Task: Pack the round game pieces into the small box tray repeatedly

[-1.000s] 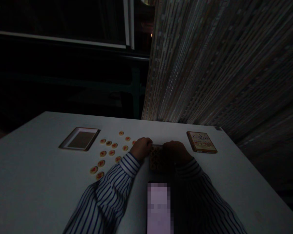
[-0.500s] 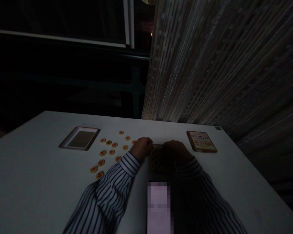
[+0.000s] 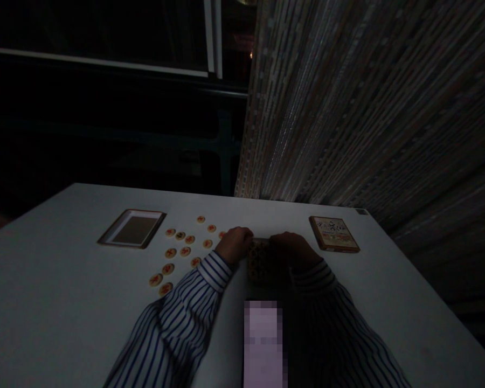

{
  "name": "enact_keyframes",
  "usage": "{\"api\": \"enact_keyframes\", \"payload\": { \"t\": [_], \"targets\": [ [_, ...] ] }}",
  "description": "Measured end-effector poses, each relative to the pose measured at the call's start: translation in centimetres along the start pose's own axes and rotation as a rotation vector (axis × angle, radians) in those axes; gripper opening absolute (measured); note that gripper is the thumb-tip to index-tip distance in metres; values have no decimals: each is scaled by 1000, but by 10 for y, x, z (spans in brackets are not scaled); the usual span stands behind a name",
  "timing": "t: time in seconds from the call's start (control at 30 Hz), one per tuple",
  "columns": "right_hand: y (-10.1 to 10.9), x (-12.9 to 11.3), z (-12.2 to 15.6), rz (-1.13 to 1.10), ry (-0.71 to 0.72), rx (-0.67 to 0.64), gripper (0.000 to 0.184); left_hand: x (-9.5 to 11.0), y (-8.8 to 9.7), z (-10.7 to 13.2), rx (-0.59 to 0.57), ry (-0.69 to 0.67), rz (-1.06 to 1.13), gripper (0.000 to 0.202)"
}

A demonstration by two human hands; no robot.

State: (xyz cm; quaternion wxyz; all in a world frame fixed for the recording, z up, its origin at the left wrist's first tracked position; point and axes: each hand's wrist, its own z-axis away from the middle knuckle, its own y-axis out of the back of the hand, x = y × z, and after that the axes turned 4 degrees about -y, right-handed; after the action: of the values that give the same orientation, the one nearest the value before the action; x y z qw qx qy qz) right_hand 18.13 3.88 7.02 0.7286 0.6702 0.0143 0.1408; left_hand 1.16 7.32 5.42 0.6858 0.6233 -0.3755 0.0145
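The scene is dim. My left hand [image 3: 234, 243] and my right hand [image 3: 293, 249] meet at the far edge of a small patterned sheet or board [image 3: 259, 264] lying on the white table [image 3: 64, 302]. Fingers of both hands are curled and pinch that far edge. Both sleeves are striped. Several round tan discs with red marks [image 3: 178, 252] lie scattered just left of my left hand.
An open shallow box tray [image 3: 131, 229] lies at the left rear of the table. A box lid with a printed picture [image 3: 333, 234] lies at the right rear. A woven curtain [image 3: 367, 108] hangs behind on the right. Darkness fills the back left.
Almost nothing differs; the hands stay at the sheet's far edge, with only a slight shift of the view.
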Motion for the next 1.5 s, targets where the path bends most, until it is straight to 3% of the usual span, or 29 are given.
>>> {"api": "enact_keyframes", "payload": {
  "t": [0.67, 1.03, 1.27, 1.5],
  "targets": [
    [1, -1, 0, -13, -12, -42, 25, -2, -2, -2, -7, -14, -17, 27],
    [20, 11, 6, 5, -8, 52, 24, -2, 2, -2, 84, -72, 10, 27],
    [35, 11, 24, -42, -71, 163, 28, 3, 7, 1, 170, -119, 39, 26],
    [15, -1, 56, -108, -46, 242, 26, 16, 16, 9, 209, -172, 57, 25]
  ]
}}
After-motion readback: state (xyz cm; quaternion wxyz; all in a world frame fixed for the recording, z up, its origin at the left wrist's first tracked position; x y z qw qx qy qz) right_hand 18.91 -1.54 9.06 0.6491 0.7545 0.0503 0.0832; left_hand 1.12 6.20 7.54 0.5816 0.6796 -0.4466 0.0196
